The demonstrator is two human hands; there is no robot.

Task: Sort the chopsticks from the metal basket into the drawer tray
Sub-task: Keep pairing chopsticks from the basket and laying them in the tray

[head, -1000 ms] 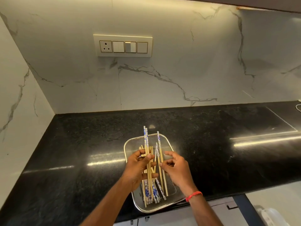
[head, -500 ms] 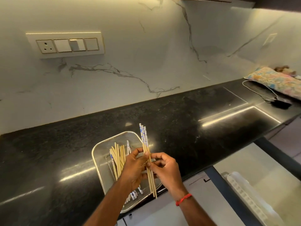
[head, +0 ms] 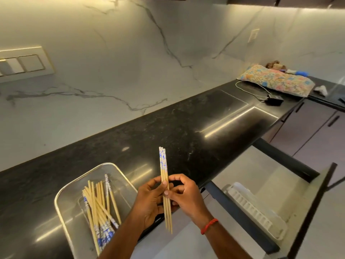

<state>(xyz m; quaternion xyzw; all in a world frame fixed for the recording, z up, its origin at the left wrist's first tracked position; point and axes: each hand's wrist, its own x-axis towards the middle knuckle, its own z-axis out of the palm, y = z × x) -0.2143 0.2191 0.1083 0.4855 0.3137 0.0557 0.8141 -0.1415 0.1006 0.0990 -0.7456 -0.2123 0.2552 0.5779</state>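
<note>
Three bamboo chopsticks with blue-and-white patterned tops [head: 163, 165] stand nearly upright over the counter's front edge. My left hand [head: 149, 200] and my right hand [head: 184, 197] both pinch this bundle at its middle. To the left, the metal mesh basket [head: 63, 193] sits on the black counter and holds several more chopsticks [head: 99, 208] lying crosswise. At the lower right an open drawer [head: 308, 212] holds a white tray [head: 253, 212] with a ribbed edge.
The black granite counter [head: 168, 131] runs to the right, where a flowered cushion [head: 276, 80], a white cable and a small black box [head: 274, 100] lie. A marble wall with a switch plate [head: 22, 62] stands behind.
The chopstick bundle has been lifted out of the basket and carried right, past the counter edge. The view has swung right, bringing the open drawer and white tray into sight.
</note>
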